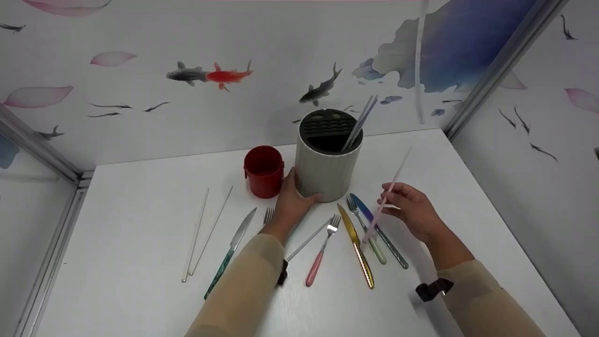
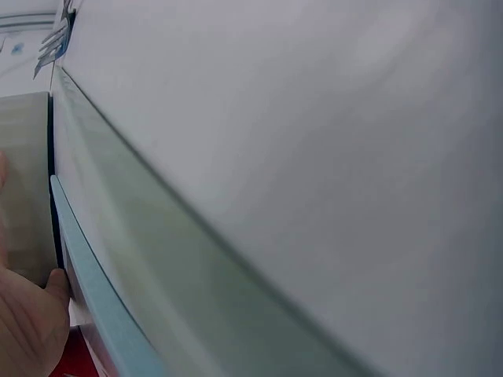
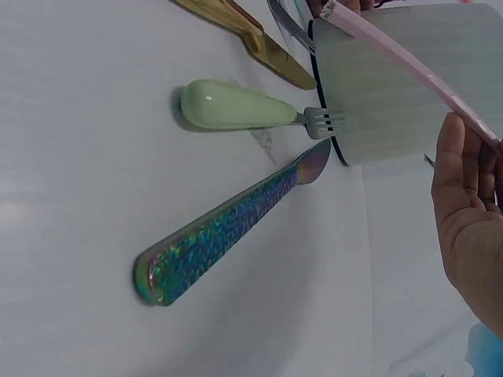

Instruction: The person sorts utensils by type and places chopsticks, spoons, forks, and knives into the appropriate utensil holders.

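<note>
My left hand (image 1: 291, 206) holds the lower front of a pale grey-green utensil holder (image 1: 323, 173), fingers on its left side and thumb across the front. Two bluish chopsticks (image 1: 362, 121) stand in its black slotted insert. My right hand (image 1: 414, 208) pinches a slim pink chopstick (image 1: 398, 171), tilted above the table right of the holder. Beneath it lie a rainbow-coloured knife (image 3: 228, 220), a green-handled fork (image 3: 236, 106) and a gold knife (image 1: 358, 248). A pink-handled fork (image 1: 323, 252) and a thin stick (image 1: 309, 241) lie between my arms.
A red cup (image 1: 265, 173) stands just left of the holder. Two clear chopsticks (image 1: 210, 234) and a green-handled knife (image 1: 229, 255) lie on the left of the white table (image 1: 126, 224). Another fork (image 1: 268, 215) is partly hidden by my left arm. A printed wall (image 1: 262, 112) rises behind.
</note>
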`<action>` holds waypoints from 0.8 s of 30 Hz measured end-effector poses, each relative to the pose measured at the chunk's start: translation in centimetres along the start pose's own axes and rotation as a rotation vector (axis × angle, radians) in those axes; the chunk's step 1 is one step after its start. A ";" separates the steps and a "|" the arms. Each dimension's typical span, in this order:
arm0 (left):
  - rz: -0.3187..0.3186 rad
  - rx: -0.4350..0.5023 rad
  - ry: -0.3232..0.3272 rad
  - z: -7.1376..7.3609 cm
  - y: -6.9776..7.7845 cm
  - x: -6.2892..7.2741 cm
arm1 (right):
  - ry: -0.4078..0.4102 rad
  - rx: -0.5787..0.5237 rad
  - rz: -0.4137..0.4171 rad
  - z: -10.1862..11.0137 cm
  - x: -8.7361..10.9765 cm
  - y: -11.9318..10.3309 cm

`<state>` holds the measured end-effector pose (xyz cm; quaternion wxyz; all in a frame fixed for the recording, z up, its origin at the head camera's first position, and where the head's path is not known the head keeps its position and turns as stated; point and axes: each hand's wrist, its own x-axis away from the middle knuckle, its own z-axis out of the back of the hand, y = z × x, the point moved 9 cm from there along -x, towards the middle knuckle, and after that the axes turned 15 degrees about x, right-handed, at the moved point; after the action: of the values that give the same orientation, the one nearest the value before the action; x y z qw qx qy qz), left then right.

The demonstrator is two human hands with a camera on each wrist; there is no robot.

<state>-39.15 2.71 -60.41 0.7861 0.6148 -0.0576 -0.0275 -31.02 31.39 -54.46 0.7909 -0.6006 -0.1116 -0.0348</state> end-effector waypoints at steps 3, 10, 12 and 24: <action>-0.003 -0.001 0.002 0.0 0.0 0.0 | 0.033 -0.053 -0.012 0.1 -0.2 -0.5; -0.003 0.000 0.012 0.1 0.1 0.0 | 0.175 -0.227 0.019 1.0 -0.5 -2.3; -0.005 0.012 0.015 0.1 0.1 0.0 | 0.202 -0.284 0.060 1.3 -0.6 -3.2; 0.006 0.013 0.026 0.0 0.0 -0.2 | 0.313 -0.504 0.228 2.0 -1.3 -8.8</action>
<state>-39.36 2.72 -60.40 0.7828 0.6201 -0.0495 -0.0169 -34.23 30.75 -45.95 0.6237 -0.7736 0.0917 -0.0645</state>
